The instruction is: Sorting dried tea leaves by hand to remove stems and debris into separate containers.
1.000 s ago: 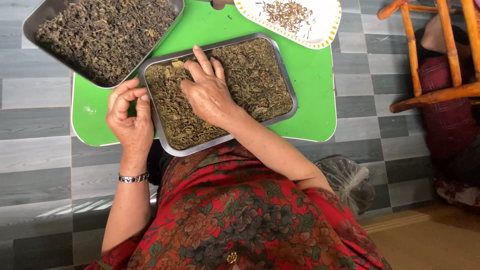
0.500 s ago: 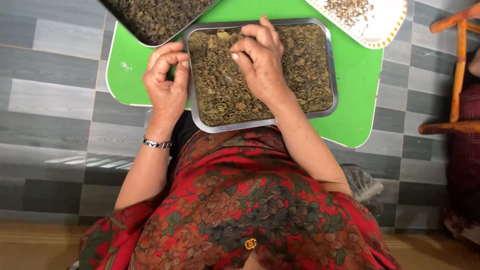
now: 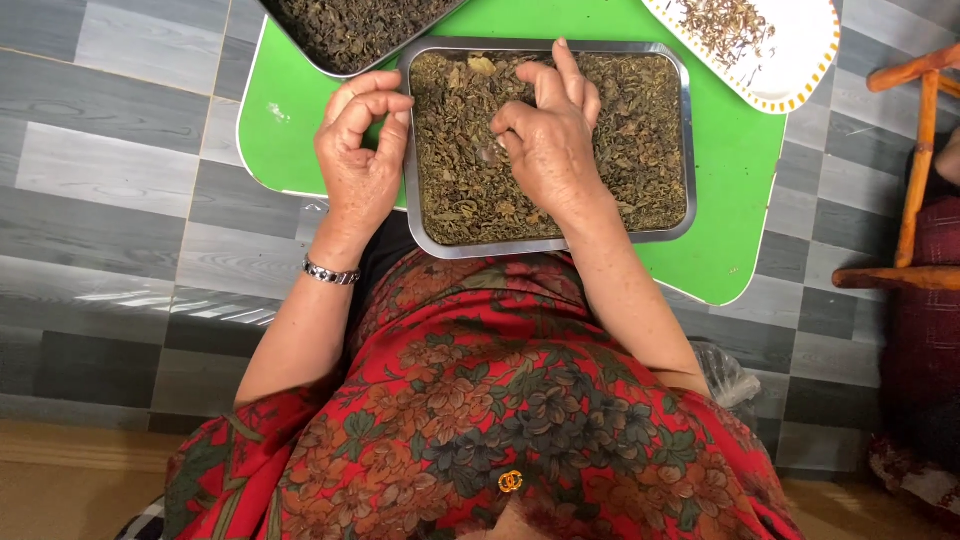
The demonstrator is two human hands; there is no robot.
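1. Grey wood-look floor tiles (image 3: 110, 190), laid in staggered light and dark rectangles, fill the view from nine o'clock round to three o'clock.
2. On them stands a bright green table with rounded corners (image 3: 730, 190), smooth and glossy, reaching from the centre up to twelve o'clock.
3. A rectangular shiny steel tray with rounded corners (image 3: 545, 246) sits on the green top just above centre. Its long axis runs from nine o'clock to three o'clock, and its near rim lies right against my lap.
4. It is filled to the walls with dried olive-brown leaves (image 3: 640, 140), crinkled, flaky and loose.
5. My right hand (image 3: 548, 140) lies palm down in the leaves at the middle of the tray, fingers curled and pointing toward eleven o'clock, thumb and forefinger nipped together on a small bit of leaf.
6. My left hand (image 3: 362, 150) hovers at the tray's nine o'clock edge, half closed, fingertips drawn toward the thumb; I cannot tell whether anything is between them. A silver link bracelet (image 3: 330, 271) circles that wrist.
7. A second steel tray of darker dried leaves (image 3: 350, 30) lies at eleven o'clock, cut off by the picture's edge.
8. A white plate with a yellow-dotted rim (image 3: 790, 70), holding a scatter of brown stalks, sits at one o'clock.
9. An orange wooden chair frame (image 3: 915, 180) stands at three o'clock.
10. My red floral-patterned garment (image 3: 480, 420) fills six o'clock.
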